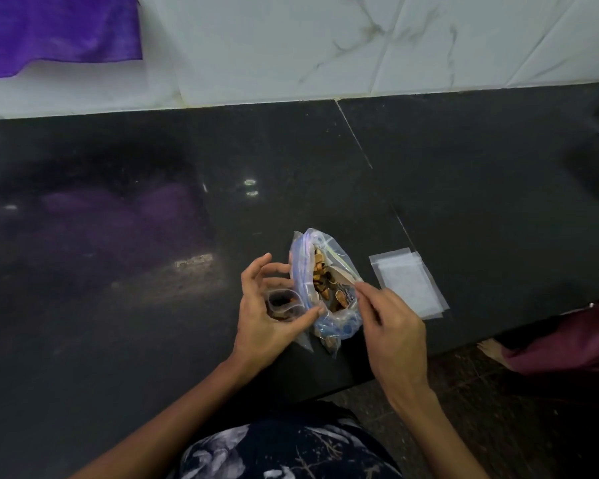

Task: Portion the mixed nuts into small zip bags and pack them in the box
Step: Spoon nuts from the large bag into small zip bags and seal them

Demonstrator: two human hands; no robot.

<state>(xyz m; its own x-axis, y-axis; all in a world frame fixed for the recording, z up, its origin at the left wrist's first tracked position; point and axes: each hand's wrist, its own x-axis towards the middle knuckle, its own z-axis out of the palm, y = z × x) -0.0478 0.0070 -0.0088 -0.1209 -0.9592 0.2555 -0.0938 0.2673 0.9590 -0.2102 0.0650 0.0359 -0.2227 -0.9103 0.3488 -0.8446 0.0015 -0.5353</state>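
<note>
Your left hand [268,312] cups a small zip bag [280,303], thumb curled round its rim; your right hand [389,324] pinches the mouth of the nut bag [325,288], held just above the dark surface [118,271]. Keep the small mouth wide and tip nuts in slowly; spare bags [408,281] lie beside

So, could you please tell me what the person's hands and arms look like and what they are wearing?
Both forearms are bare, with no sleeves in view. The left hand and right hand wear no gloves, and no rings, watch or bracelets show. Below them is a dark garment with a pale floral print.
</note>
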